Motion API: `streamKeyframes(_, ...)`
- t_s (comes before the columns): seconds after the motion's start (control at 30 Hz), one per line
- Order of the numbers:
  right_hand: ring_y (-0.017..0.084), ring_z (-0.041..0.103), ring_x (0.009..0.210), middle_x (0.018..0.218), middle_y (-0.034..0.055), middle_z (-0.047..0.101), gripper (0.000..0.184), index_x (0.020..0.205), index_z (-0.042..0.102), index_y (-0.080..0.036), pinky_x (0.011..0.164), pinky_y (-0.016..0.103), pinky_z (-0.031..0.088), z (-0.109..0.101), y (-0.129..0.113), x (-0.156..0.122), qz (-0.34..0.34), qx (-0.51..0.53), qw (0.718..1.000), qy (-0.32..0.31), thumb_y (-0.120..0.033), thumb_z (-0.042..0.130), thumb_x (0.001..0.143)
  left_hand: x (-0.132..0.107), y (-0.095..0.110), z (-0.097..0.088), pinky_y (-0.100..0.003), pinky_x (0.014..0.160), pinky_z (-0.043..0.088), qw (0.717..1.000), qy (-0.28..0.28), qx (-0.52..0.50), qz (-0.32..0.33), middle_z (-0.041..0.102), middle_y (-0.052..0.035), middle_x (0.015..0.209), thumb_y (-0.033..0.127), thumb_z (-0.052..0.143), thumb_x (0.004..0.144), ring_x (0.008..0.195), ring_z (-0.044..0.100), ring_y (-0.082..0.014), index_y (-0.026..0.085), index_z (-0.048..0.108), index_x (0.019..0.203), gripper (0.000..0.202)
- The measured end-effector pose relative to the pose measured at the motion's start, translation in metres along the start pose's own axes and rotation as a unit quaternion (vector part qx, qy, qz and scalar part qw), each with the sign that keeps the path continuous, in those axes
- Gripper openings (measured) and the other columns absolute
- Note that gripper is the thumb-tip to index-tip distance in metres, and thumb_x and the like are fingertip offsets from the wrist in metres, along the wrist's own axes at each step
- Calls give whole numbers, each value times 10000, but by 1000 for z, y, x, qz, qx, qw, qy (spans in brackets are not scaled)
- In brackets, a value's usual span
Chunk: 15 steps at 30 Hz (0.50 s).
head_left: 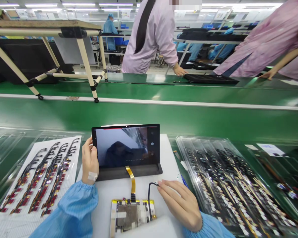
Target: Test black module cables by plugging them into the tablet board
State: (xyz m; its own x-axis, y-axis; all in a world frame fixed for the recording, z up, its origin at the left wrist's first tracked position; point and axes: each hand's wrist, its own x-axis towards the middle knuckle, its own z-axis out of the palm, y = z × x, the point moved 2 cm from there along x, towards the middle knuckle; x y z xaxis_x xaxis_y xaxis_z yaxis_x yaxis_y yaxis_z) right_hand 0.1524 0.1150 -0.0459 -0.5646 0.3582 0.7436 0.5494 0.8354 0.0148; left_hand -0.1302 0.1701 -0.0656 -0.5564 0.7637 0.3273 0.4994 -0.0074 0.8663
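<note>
A tablet (119, 148) leans upright on a dark stand (144, 171), its lit screen showing a camera-like picture. My left hand (89, 162) grips the tablet's left edge, with the thumb in front. From the tablet's foot, a gold flex cable (132, 180) runs down to an opened device with a bare circuit board (127, 218). A thin black cable (149, 198) rises from the board's right side and bends over to my right hand (180, 203), whose thumb and fingers pinch its small tip. White covering hides the board's lower part.
On the left, a white sheet (72, 148) bears rows of dark cables with red ends. Clear trays (213, 142) of small cabled parts stand on the right. Beyond the green line (188, 122) are a pipe-frame rack (85, 59) and people in pink (149, 39).
</note>
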Motion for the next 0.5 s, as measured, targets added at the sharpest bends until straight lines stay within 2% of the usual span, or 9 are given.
streamKeyframes(0.2,159,632,865,827,73,678,192,905,599,-97,718,287,498,1,0,2,6,0,1000,-1,-39,418,874,0,0,0,-324,900,405,1000,-3,6,3,520,-124,1111,339,349,832,1029,501,-206,130,472,1170,416)
streamKeyframes(0.5,145,618,773,781,63,663,157,877,579,-112,665,278,504,6,1,5,72,41,996,17,7,500,811,1,1,0,-345,940,386,1000,-4,12,6,519,-132,1115,350,342,832,1071,481,-220,120,472,1169,428)
